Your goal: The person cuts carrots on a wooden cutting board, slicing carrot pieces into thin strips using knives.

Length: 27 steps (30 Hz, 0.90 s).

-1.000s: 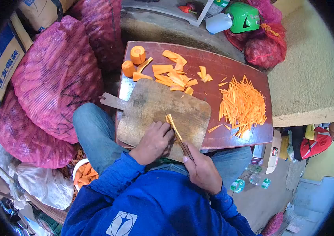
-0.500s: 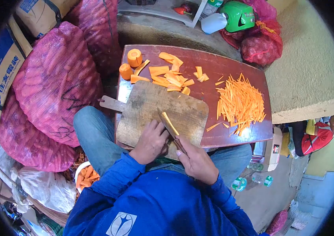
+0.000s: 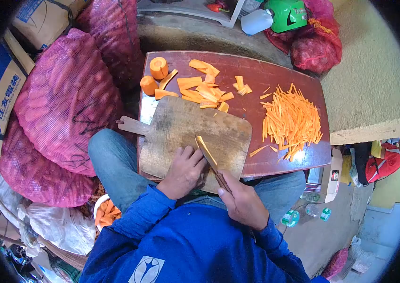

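Mesh sacks [image 3: 68, 104] are crowding the reddish worktop [image 3: 266, 75]; right grip [image 3: 244, 202] is clutching a knife [image 3: 213, 163], pointing diagonally at the far-left corner. Left grip [image 3: 183, 172], can't tell.

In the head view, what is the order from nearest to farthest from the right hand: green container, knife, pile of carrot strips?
1. Knife, held in the right hand.
2. Pile of carrot strips, on the table's right side.
3. Green container, beyond the table.
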{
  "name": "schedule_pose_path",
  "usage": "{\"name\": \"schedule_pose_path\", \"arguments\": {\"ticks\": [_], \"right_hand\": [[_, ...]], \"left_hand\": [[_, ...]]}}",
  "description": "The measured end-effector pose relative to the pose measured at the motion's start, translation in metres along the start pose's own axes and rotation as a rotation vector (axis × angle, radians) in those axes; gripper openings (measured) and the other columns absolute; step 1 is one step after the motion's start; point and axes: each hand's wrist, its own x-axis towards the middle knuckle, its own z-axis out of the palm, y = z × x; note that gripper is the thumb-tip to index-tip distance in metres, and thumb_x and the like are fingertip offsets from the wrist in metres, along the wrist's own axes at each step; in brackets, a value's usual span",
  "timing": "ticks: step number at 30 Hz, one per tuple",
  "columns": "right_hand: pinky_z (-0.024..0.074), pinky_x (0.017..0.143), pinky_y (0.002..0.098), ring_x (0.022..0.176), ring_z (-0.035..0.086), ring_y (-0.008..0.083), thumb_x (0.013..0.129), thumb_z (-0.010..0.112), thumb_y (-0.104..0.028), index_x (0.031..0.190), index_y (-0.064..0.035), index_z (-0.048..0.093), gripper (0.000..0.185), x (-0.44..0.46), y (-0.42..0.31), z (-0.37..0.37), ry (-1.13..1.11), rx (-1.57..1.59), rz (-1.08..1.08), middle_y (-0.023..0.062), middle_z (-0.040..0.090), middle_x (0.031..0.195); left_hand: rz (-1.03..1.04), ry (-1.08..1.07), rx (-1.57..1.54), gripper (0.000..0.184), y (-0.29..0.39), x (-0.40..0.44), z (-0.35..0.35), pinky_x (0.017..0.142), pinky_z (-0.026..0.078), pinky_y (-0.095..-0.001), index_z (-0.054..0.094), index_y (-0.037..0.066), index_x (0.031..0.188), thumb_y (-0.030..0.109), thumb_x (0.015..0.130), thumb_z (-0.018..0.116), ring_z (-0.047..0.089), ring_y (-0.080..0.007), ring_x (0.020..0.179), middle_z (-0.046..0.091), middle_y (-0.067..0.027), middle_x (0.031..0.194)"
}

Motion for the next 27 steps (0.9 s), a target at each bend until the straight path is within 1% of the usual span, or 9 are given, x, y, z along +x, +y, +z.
{"name": "schedule_pose_path", "arguments": {"ticks": [1, 7, 11, 13, 16, 20, 22, 26, 27], "right_hand": [[0.0589, 0.086, 0.0588, 0.104, 0.073, 0.0548, 0.109, 0.062, -0.016, 0.153, 0.0034, 0.045, 0.052, -0.002, -0.001, 0.000, -0.002, -0.061, -0.031, 0.0379, 0.071, 0.118], [0.0577, 0.082, 0.0629, 0.099, 0.072, 0.0570, 0.110, 0.059, -0.018, 0.149, 0.0027, 0.047, 0.045, 0.026, 0.008, 0.013, 0.049, 0.020, -0.062, 0.0389, 0.072, 0.111], [0.0564, 0.086, 0.0573, 0.103, 0.070, 0.0574, 0.108, 0.060, -0.013, 0.150, 0.0028, 0.051, 0.046, 0.049, 0.002, 0.015, 0.018, -0.060, -0.004, 0.0355, 0.070, 0.110], [0.0558, 0.079, 0.0636, 0.097, 0.071, 0.0576, 0.110, 0.059, -0.017, 0.146, 0.0025, 0.048, 0.043, 0.040, 0.003, 0.011, 0.019, -0.018, -0.030, 0.0389, 0.071, 0.105], [0.0561, 0.078, 0.0629, 0.096, 0.071, 0.0579, 0.110, 0.060, -0.016, 0.147, 0.0028, 0.047, 0.044, 0.017, -0.005, 0.007, 0.035, -0.006, -0.071, 0.0384, 0.071, 0.104], [0.0560, 0.079, 0.0629, 0.097, 0.071, 0.0583, 0.109, 0.061, -0.014, 0.149, 0.0031, 0.046, 0.046, 0.021, 0.000, 0.016, 0.071, -0.009, -0.072, 0.0380, 0.071, 0.104], [0.0568, 0.086, 0.0558, 0.102, 0.071, 0.0560, 0.108, 0.060, -0.013, 0.153, 0.0055, 0.049, 0.050, 0.030, -0.005, 0.017, 0.025, 0.022, 0.008, 0.0359, 0.070, 0.111], [0.0567, 0.083, 0.0564, 0.098, 0.071, 0.0571, 0.109, 0.059, -0.014, 0.153, 0.0050, 0.049, 0.049, 0.029, 0.002, 0.019, 0.077, 0.008, -0.083, 0.0364, 0.071, 0.107], [0.0552, 0.083, 0.0604, 0.097, 0.070, 0.0590, 0.108, 0.060, -0.014, 0.148, 0.0037, 0.050, 0.044, 0.031, 0.001, 0.017, 0.057, 0.024, -0.065, 0.0369, 0.070, 0.106]], "left_hand": [[-0.002, -0.003, -0.003, 0.035, 0.000, 0.000, 0.000, 0.086, 0.046, -0.0443, 0.076, 0.003, 0.113, 0.018, 0.083, 0.072, 0.057, -0.0292, 0.099, 0.064, -0.0101, 0.115], [-0.002, -0.016, 0.017, 0.033, 0.002, 0.002, 0.000, 0.086, 0.044, -0.0449, 0.076, 0.005, 0.110, 0.019, 0.080, 0.074, 0.058, -0.0293, 0.100, 0.064, -0.0090, 0.116], [-0.032, 0.061, -0.002, 0.037, 0.002, 0.002, 0.001, 0.087, 0.044, -0.0456, 0.077, 0.006, 0.110, 0.019, 0.075, 0.078, 0.058, -0.0300, 0.101, 0.064, -0.0090, 0.114], [-0.045, 0.087, 0.003, 0.037, 0.000, 0.002, -0.001, 0.087, 0.044, -0.0461, 0.077, 0.006, 0.109, 0.018, 0.074, 0.079, 0.058, -0.0303, 0.101, 0.064, -0.0091, 0.113], [-0.100, 0.085, -0.056, 0.037, 0.001, -0.001, 0.002, 0.088, 0.044, -0.0474, 0.077, 0.006, 0.109, 0.017, 0.074, 0.079, 0.058, -0.0310, 0.102, 0.064, -0.0095, 0.112], [-0.074, 0.066, -0.045, 0.035, -0.001, 0.000, 0.002, 0.090, 0.043, -0.0481, 0.078, 0.006, 0.108, 0.017, 0.075, 0.079, 0.058, -0.0314, 0.102, 0.063, -0.0094, 0.110], [-0.079, 0.070, -0.042, 0.034, 0.000, 0.000, 0.000, 0.090, 0.043, -0.0479, 0.078, 0.006, 0.108, 0.017, 0.076, 0.079, 0.058, -0.0313, 0.102, 0.062, -0.0094, 0.109], [-0.101, 0.075, 0.018, 0.031, 0.002, -0.002, 0.005, 0.090, 0.042, -0.0487, 0.079, 0.009, 0.107, 0.020, 0.078, 0.079, 0.058, -0.0307, 0.104, 0.063, -0.0082, 0.110], [-0.110, 0.065, 0.041, 0.030, 0.001, -0.001, 0.005, 0.091, 0.042, -0.0491, 0.079, 0.009, 0.106, 0.022, 0.079, 0.079, 0.059, -0.0304, 0.104, 0.063, -0.0078, 0.111]]}}
